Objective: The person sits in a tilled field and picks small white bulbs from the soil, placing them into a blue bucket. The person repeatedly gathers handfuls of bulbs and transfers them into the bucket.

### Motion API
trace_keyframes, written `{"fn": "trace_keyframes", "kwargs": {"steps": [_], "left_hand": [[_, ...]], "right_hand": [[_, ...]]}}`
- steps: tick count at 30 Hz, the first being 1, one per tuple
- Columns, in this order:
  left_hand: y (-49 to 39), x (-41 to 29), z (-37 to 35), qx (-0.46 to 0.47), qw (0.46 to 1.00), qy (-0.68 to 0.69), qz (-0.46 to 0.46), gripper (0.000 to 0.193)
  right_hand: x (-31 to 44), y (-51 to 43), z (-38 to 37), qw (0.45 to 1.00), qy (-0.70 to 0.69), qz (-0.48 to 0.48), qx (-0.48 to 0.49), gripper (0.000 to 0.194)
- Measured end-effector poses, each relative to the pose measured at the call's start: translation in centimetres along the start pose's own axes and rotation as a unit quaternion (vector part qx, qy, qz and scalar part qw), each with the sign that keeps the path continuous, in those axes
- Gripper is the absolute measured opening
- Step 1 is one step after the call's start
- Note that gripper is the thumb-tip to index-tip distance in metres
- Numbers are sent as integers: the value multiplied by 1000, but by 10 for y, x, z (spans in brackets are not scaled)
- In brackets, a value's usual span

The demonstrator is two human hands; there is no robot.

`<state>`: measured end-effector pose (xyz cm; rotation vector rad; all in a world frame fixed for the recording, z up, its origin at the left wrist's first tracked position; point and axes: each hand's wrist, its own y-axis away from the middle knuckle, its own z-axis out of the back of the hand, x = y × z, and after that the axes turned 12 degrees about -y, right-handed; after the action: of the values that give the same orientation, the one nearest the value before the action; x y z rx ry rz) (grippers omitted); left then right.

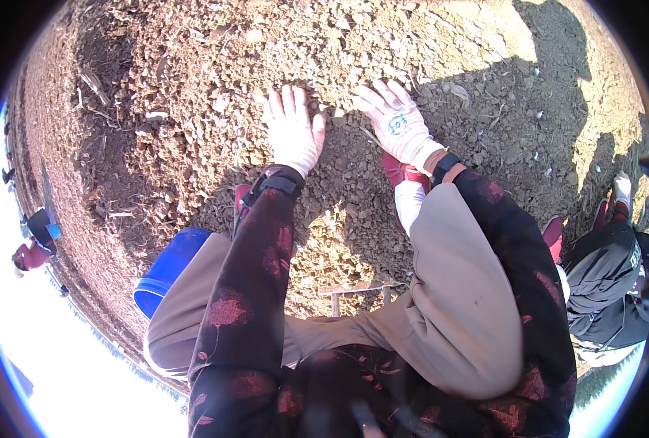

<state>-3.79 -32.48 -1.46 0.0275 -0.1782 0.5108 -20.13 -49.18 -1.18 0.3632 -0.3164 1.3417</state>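
Observation:
Both hands wear pale striped work gloves and reach down to loose, cloddy soil [352, 191]. My left hand [295, 128] lies palm down on the soil with its fingers and thumb spread. To its right, my right hand [393, 120] is also palm down, its fingers close together, near the toe of a red shoe [401, 168]. Neither hand shows anything held. A thin stalk [370, 136] lies beside the right hand. Small white pieces [539, 115] dot the shaded soil at the right. The undersides of both hands are hidden.
A blue bucket [171, 268] stands by my left leg. Behind my feet is a low wooden stool [357, 288]. Close at the right sits or crouches another person in dark clothes [604, 274]. Farther off at the left, a person [35, 246] bends over the field. Dry stalks [95, 87] litter the ground.

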Motion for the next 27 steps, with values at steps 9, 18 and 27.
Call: {"fn": "trace_keyframes", "kwargs": {"steps": [9, 18, 27], "left_hand": [[28, -19, 128, 110, 976, 180, -52, 36], [99, 67, 433, -143, 935, 319, -65, 34], [342, 113, 451, -298, 750, 449, 383, 41]], "right_hand": [[1, 2, 10, 995, -83, 19, -44, 50], [-18, -1, -25, 999, -2, 34, -42, 45], [-4, 18, 29, 992, -44, 26, 119, 48]]}}
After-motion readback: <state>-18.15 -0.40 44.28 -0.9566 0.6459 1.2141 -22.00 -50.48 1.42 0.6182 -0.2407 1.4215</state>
